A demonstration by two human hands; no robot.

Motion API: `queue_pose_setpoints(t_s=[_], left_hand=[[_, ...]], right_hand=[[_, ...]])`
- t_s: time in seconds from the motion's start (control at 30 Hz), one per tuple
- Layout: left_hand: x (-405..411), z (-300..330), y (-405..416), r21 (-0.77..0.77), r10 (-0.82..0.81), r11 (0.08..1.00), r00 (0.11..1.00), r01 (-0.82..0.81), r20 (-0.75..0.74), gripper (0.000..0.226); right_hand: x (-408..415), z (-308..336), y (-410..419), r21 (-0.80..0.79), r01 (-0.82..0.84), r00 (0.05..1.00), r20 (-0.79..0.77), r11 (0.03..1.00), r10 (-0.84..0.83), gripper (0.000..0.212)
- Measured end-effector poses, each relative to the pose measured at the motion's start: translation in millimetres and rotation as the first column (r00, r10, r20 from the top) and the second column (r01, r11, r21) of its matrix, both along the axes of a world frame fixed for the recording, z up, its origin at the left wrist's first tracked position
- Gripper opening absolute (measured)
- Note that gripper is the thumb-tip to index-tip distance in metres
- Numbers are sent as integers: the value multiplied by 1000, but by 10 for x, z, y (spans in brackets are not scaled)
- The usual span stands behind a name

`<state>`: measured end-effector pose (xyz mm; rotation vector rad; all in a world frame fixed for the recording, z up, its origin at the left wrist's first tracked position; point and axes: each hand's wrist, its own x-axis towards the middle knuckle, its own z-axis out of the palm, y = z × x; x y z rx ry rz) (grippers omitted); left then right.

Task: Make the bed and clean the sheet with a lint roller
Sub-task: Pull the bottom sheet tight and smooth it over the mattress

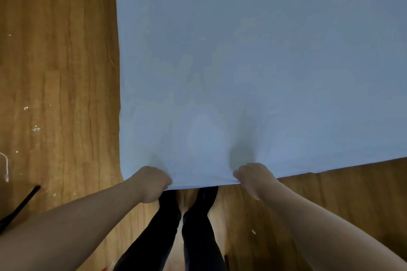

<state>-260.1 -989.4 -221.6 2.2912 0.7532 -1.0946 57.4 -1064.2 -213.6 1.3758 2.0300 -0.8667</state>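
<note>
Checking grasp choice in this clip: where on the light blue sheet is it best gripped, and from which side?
Along the near hem, from the person's own side. The sheet lies spread flat, so only its free edge offers fabric to pinch; left hand and right hand grip there.

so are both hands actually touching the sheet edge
Touching. The head view shows the left hand and right hand each curled round the near edge of the light blue sheet.

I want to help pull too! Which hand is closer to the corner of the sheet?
The left hand. It grips the light blue sheet edge beside the corner, while the right hand holds farther along.
</note>
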Motion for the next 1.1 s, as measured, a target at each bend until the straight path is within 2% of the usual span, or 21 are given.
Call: queue_pose_setpoints(t_s=[0.33, 0.53, 0.7, 0.83, 0.9, 0.97, 1.03, 1.1], left_hand=[[-17, -80, -43, -57, -44, 997, 999, 45, 8, 26], [-123, -32, -127, -99, -34, 994, 999, 35, 13, 27], [-43, -31, -152, -115, 29, 993, 999, -33, -33, 26], [-87, -47, -92, -72, -16, 997, 999, 14, -29, 24], [-122, 1, 65, 42, -119, 993, 983, 114, 141, 15], [-111, 61, 247, 140, -270, 960, 935, 243, 228, 26], [-98, 46, 435, 228, -297, 945, 907, 235, 299, 34], [-131, 9, 640, 288, -333, 924, 897, 250, 291, 43]], right_hand=[[-132, 23, 41, -59, -36, 996, 80, 998, 40, 25], [-204, 63, 58, -129, 10, 995, 101, 992, 3, 27], [-212, 94, 79, -62, 16, 996, 87, 998, -11, 28], [-172, 45, 55, -10, 43, 992, 119, 999, -42, 32], [-171, 10, 29, -20, 66, 985, 161, 998, -62, 32], [-201, -3, 66, -33, 141, 974, 184, 989, -133, 26], [-267, -16, 124, 8, 261, 957, 128, 965, -260, 27], [-400, -47, 144, 47, 382, 922, 47, 923, -384, 36]])
